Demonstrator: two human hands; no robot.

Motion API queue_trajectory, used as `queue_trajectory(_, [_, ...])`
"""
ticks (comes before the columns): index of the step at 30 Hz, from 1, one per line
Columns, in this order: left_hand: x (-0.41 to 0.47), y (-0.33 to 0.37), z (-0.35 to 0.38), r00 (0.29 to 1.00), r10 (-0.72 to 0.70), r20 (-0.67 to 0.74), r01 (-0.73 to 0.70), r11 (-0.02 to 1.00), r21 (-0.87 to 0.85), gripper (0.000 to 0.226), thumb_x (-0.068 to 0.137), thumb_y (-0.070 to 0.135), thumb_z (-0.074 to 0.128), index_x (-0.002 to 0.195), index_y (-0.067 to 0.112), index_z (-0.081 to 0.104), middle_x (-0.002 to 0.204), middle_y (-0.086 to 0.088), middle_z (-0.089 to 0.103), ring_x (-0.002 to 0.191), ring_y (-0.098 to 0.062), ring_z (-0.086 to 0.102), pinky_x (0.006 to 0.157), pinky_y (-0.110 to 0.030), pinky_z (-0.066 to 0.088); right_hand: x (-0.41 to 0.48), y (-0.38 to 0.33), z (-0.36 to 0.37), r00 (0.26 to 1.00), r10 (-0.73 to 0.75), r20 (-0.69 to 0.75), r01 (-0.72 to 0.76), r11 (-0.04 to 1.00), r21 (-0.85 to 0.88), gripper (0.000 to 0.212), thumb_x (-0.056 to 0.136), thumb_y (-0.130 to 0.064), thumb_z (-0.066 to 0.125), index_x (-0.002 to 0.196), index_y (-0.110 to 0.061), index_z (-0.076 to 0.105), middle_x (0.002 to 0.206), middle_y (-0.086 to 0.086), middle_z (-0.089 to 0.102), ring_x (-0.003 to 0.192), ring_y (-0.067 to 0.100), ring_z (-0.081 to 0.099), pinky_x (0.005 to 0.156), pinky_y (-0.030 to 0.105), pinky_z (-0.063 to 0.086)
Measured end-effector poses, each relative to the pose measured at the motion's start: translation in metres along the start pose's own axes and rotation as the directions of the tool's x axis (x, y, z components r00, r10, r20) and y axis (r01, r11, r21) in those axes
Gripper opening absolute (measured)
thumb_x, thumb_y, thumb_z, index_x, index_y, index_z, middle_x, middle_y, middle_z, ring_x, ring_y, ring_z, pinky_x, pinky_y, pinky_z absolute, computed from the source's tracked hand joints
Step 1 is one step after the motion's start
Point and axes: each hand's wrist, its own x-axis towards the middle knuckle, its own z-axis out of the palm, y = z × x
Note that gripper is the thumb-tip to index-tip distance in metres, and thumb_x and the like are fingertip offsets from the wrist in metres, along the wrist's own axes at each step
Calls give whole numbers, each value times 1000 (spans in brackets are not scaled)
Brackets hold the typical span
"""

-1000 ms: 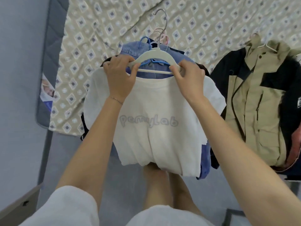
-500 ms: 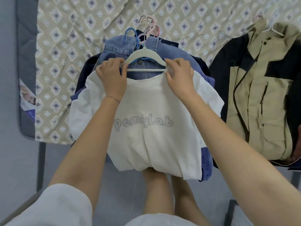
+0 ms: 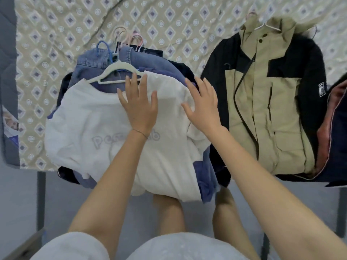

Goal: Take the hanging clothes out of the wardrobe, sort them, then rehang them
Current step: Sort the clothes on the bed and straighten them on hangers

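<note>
A white T-shirt [image 3: 90, 128] with grey lettering lies on top of a pile of clothes on the bed, on a pale hanger [image 3: 114, 69]. Under it are a blue denim garment [image 3: 90, 61] and dark clothes with blue and pink hangers [image 3: 131, 39]. My left hand [image 3: 139, 107] is spread flat over the shirt's collar area, fingers straight. My right hand [image 3: 203, 104] hovers or rests flat on the shirt's right shoulder, fingers spread. Neither hand holds anything.
A beige and black jacket [image 3: 266, 102] on a white hanger lies to the right, with a dark and red garment [image 3: 336, 128] beyond it. All rest on a patterned bedspread [image 3: 169, 19]. The bed's edge and grey floor [image 3: 18, 194] are below; my knees are near.
Both hands have let go of the pale hanger and the shirt's shoulders. The shirt now lies on the pile, and my hands are spread flat over it.
</note>
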Motion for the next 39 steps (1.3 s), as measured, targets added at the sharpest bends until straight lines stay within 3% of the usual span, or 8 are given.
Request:
queue_trajectory(4, [-22,71,17,1000,30,-2,-30,997,69,54,102,41,38,150,18,40,160,-10,30,148,-31,25,117,-58,13,-30,77,-35,1000,16,11,-16,1000,4,67,95,-38,55,154,-23,27,161,10,21,149,32,13,121,47,12])
queue_trajectory(10, [-52,181,57,997,-32,72,28,998,65,58,102,45,36,155,21,30,164,-7,18,152,-29,11,119,-55,5,-47,182,-84,997,7,83,-6,1000,-12,71,96,-44,54,156,-27,20,163,8,16,150,30,7,122,46,11])
queue_trajectory(16, [-59,246,96,991,-51,127,38,994,106,62,101,46,36,156,19,26,164,-9,19,152,-30,11,120,-53,4,-46,259,-109,990,63,125,-63,998,-5,74,95,-45,54,156,-30,15,164,6,10,151,28,1,123,45,6])
queue_trajectory(24, [-32,277,148,985,1,175,-12,998,63,63,102,48,35,157,19,24,165,-8,16,152,-28,9,121,-53,6,-14,320,-105,980,154,125,-156,988,7,80,95,-48,55,157,-31,6,165,5,0,151,27,-1,123,47,7])
queue_trajectory(30, [-12,283,232,954,76,291,-101,992,73,66,100,52,29,157,21,20,165,-9,13,153,-27,8,121,-54,8,35,356,-60,965,230,127,-233,973,8,88,93,-51,56,156,-32,-3,165,5,-5,151,27,-5,123,48,5])
queue_trajectory(39, [55,273,284,973,90,214,-88,996,-22,60,102,43,34,157,21,22,165,-10,12,153,-27,6,121,-52,3,100,403,-38,965,252,69,-250,968,-34,87,93,-54,54,157,-31,0,165,4,-8,151,26,-9,121,47,-2])
